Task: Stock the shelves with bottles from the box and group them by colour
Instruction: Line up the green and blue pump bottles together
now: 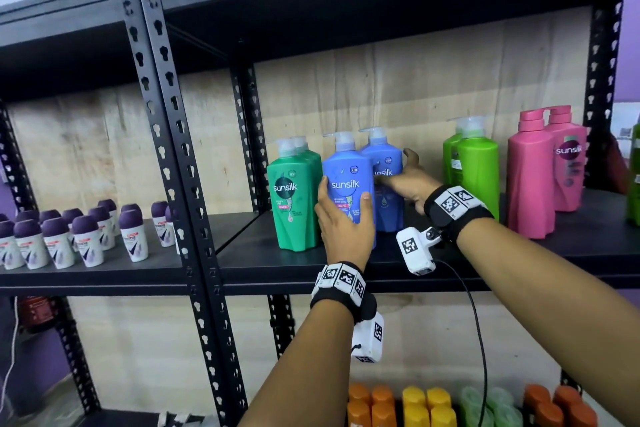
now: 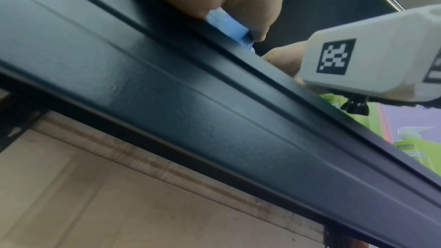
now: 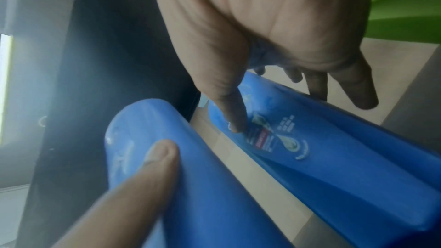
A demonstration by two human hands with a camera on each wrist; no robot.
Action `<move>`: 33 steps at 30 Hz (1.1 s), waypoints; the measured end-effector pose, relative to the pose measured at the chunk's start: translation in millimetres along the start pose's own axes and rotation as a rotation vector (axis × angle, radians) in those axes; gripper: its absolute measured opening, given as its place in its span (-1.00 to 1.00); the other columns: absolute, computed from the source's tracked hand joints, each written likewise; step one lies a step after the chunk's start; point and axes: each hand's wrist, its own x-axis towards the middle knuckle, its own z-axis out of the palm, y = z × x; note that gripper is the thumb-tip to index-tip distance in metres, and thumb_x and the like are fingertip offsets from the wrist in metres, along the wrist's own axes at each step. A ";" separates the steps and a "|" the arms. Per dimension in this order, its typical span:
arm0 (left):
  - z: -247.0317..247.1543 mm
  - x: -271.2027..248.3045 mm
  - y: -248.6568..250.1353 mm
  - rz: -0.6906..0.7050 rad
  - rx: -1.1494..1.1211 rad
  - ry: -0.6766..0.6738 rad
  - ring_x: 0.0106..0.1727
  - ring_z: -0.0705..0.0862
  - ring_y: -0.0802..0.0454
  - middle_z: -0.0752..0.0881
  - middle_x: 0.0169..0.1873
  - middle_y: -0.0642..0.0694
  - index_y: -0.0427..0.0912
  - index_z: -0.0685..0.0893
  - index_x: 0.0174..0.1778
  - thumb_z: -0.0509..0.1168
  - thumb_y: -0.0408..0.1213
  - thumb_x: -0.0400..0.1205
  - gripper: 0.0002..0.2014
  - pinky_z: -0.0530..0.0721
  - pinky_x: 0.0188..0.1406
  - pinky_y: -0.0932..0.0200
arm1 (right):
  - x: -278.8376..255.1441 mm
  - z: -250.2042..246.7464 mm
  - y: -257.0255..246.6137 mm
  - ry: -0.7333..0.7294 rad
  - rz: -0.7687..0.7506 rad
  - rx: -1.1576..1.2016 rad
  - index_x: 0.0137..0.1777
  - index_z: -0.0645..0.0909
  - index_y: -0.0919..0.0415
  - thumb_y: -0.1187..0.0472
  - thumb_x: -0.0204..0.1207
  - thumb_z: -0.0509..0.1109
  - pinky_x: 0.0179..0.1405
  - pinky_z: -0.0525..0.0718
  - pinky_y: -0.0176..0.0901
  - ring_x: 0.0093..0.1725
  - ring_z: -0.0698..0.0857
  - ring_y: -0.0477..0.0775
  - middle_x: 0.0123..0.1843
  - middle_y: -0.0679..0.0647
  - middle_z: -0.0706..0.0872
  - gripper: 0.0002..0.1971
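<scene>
Two blue Sunsilk pump bottles stand side by side on the black shelf [image 1: 485,263]. My left hand [image 1: 344,192] grips the front blue bottle [image 1: 348,163] low on its body, thumb on its right side. My right hand [image 1: 394,166] holds the rear blue bottle [image 1: 381,156], its thumb [image 3: 229,112] on the label and its fingers [image 3: 358,91] reaching behind. Two dark green bottles [image 1: 294,198] stand just left of the blue ones. Lime green bottles [image 1: 474,170] and pink bottles [image 1: 540,177] stand further right. The box is not in view.
Black slotted uprights [image 1: 166,114] split the shelving. Several purple-capped roll-ons [image 1: 69,236] fill the left bay. Orange and yellow bottles [image 1: 398,406] sit on the shelf below. A bare gap lies between the blue and lime green bottles. The shelf's front edge [image 2: 190,101] fills the left wrist view.
</scene>
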 end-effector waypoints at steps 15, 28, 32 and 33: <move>-3.5 0.7 1.5 -0.084 0.026 -0.291 0.23 0.71 -0.08 0.75 0.24 0.00 0.07 0.55 0.40 0.32 0.02 0.62 -0.58 0.67 0.22 -0.02 | -63.1 -11.8 41.3 -0.212 -0.115 0.104 0.68 0.32 -0.03 0.10 0.64 0.49 0.56 0.52 -0.03 0.51 0.58 0.00 0.59 0.03 0.54 -0.34; -2.0 11.8 -3.7 -0.237 0.094 -0.564 0.21 0.72 0.00 0.77 0.20 0.12 0.20 0.58 0.48 0.19 0.16 0.53 -0.45 0.62 0.19 0.11 | -67.0 -21.0 58.7 -0.171 -0.095 -0.015 0.68 0.33 -0.17 0.20 0.59 0.42 0.41 0.60 -0.24 0.37 0.67 -0.21 0.35 -0.29 0.70 -0.32; -3.4 11.3 -1.8 -0.251 0.077 -0.575 0.27 0.71 0.02 0.76 0.27 0.13 0.23 0.56 0.51 0.19 0.22 0.49 -0.39 0.62 0.34 0.06 | -66.0 -21.7 60.7 -0.179 -0.089 -0.046 0.69 0.30 -0.10 0.09 0.49 0.42 0.58 0.50 0.11 0.48 0.61 -0.01 0.52 -0.09 0.63 -0.26; -3.8 11.5 -1.7 -0.254 0.077 -0.575 0.28 0.71 0.02 0.76 0.29 0.13 0.24 0.55 0.52 0.19 0.23 0.48 -0.37 0.62 0.36 0.04 | -65.9 -21.2 61.3 -0.171 -0.090 -0.052 0.69 0.31 -0.08 0.07 0.47 0.42 0.58 0.49 0.12 0.48 0.61 -0.01 0.52 -0.08 0.63 -0.26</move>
